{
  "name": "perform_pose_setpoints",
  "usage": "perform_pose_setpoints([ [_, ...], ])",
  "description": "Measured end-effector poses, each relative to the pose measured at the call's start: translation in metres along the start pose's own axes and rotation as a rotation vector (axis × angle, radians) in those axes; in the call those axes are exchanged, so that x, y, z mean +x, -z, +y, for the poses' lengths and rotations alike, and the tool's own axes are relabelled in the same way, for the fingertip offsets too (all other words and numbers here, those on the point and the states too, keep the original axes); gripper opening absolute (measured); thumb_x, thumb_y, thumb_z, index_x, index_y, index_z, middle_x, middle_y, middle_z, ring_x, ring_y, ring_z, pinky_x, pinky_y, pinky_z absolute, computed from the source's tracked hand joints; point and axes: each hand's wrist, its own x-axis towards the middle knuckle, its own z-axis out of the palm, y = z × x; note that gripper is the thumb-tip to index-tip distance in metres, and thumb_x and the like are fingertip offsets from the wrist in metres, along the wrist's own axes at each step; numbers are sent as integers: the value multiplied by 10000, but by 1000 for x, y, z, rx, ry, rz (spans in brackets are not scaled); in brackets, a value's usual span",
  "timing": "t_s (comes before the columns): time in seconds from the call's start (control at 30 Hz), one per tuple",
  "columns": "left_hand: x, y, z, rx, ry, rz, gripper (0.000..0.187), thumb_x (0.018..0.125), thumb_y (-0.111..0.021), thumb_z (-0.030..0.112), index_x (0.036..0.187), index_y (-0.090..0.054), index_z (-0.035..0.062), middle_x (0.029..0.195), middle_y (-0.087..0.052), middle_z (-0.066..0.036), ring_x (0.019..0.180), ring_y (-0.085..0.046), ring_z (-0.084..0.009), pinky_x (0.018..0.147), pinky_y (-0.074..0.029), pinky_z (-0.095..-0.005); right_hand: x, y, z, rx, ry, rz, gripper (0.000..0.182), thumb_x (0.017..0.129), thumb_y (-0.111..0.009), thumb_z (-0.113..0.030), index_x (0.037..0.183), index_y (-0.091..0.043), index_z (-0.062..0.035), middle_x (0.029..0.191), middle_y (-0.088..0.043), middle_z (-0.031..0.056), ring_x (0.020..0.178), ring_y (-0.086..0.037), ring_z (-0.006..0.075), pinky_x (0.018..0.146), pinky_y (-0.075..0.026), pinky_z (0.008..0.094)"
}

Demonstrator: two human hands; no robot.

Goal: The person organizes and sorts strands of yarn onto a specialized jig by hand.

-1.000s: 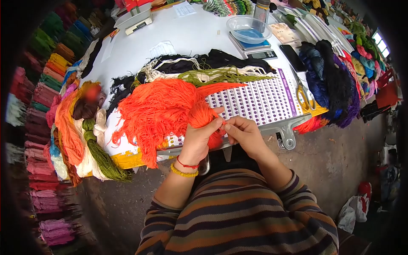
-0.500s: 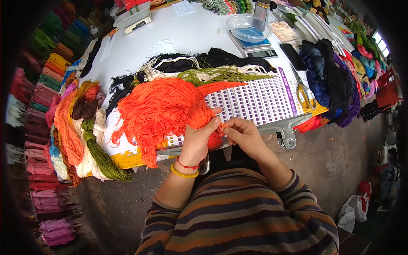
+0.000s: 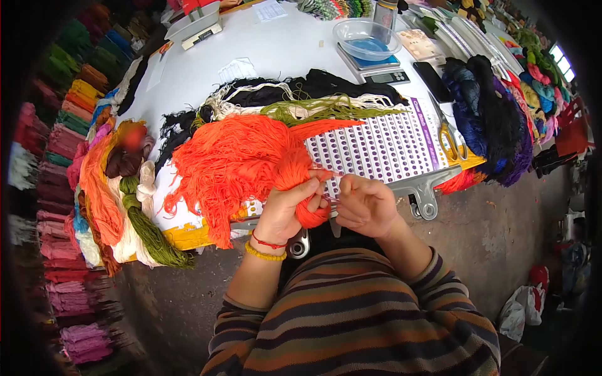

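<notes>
My left hand [image 3: 285, 210] is wrapped round the gathered end of a bright orange-red thread hank [image 3: 238, 156] at the table's front edge. The rest of the hank spreads loosely up and to the left. Just right of it, my right hand [image 3: 369, 203] is closed, with thumb and forefinger together. Thin strands run from the bundle toward these fingertips, which are slightly blurred. Under the hank lies a white card with rows of purple-ringed holes [image 3: 370, 147], partly covered. Olive green thread [image 3: 313, 109] and cream and black hanks [image 3: 320, 86] lie behind.
A metal clip [image 3: 421, 191] grips the front edge near gold-handled scissors [image 3: 449, 141]. A phone [image 3: 433, 81] and a scale [image 3: 385, 76] with a clear bowl [image 3: 367, 41] stand farther back. Coloured hanks hang over the left [image 3: 103, 200] and right [image 3: 489, 119] edges.
My right hand has moved slightly right, away from the bundle, drawing thin strands out. My left hand has turned a little, its fingers now curled around the gathered end.
</notes>
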Motion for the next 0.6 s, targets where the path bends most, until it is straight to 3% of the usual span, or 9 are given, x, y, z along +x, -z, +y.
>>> perform_pose_setpoints([
  [0.1, 0, -1, 2, 1, 50, -62, 223, 872, -496, 147, 1033, -529, -3, 906, -584, -88, 677, -541, -130, 646, -480, -283, 0, -20, -2, 202, 87, 136, 416, 895, -343, -351, 1117, -465, -20, 458, -329, -17, 399, -275, 72, 416, -250, 220],
  [0.17, 1, -2, 2, 13, 59, -85, 267, 889, -476, 194, 1066, -522, -1, 930, -581, -88, 688, -544, -130, 649, -480, -284, 3, -16, -4, 173, 123, 153, 430, 898, -354, -350, 1126, -471, -5, 455, -318, -26, 393, -257, 67, 406, -228, 210],
  [0.23, 2, -3, 0, 62, 30, -44, 359, 908, -432, 290, 1116, -505, 6, 995, -573, -84, 766, -553, -134, 658, -476, -281, 3, -13, -6, -334, 112, 393, 368, 906, -367, -305, 1078, -501, -9, 455, -297, -35, 393, -246, 57, 395, -197, 200],
  [0.27, 2, -5, -1, 61, 31, -43, 359, 908, -432, 290, 1116, -505, 6, 995, -573, -84, 766, -553, -134, 658, -476, -281, 5, -12, -5, -404, 137, 409, 243, 891, -446, -205, 1019, -529, -15, 518, -403, -44, 412, -290, 38, 404, -259, 181],
  [0.3, 2, -7, -2, 92, 25, -4, 385, 911, -419, 314, 1125, -501, 5, 1033, -564, -84, 812, -549, -136, 668, -472, -277, 6, -14, -3, -403, 136, 410, 243, 891, -446, -205, 1019, -529, -15, 518, -403, -44, 412, -290, 38, 404, -259, 181],
  [0.37, 3, -8, -4, 122, 22, 34, 411, 913, -406, 338, 1133, -498, 3, 1071, -555, -83, 857, -546, -138, 679, -468, -272, 11, -22, 5, -779, 137, 681, 215, 855, -524, -188, 987, -547, -20, 575, -488, -41, 413, -326, 27, 398, -263, 169],
  [0.4, 3, -7, -5, 127, 37, -16, 420, 914, -405, 339, 1149, -488, 0, 1097, -545, -81, 894, -537, -138, 690, -464, -270, 10, -19, 6, -729, 174, 598, 164, 826, -564, -128, 953, -563, -24, 669, -565, -19, 449, -389, 16, 403, -289, 159],
  [0.53, 2, -12, -8, 239, 4, -43, 520, 927, -320, 384, 1225, -403, -34, 1161, -500, -112, 948, -523, -151, 785, -436, -278, 12, -17, 10, -831, 119, 599, 169, 831, -563, -145, 950, -568, -25, 695, -579, -7, 465, -413, 17, 407, -297, 158],
  [0.6, 3, -9, -8, 264, -1, -78, 522, 929, -310, 384, 1229, -399, -34, 1163, -499, -109, 946, -521, -152, 798, -430, -281, 12, -20, 9, -849, 18, 606, 167, 837, -542, -93, 984, -562, -16, 689, -544, -27, 565, -472, 30, 500, -387, 165],
])
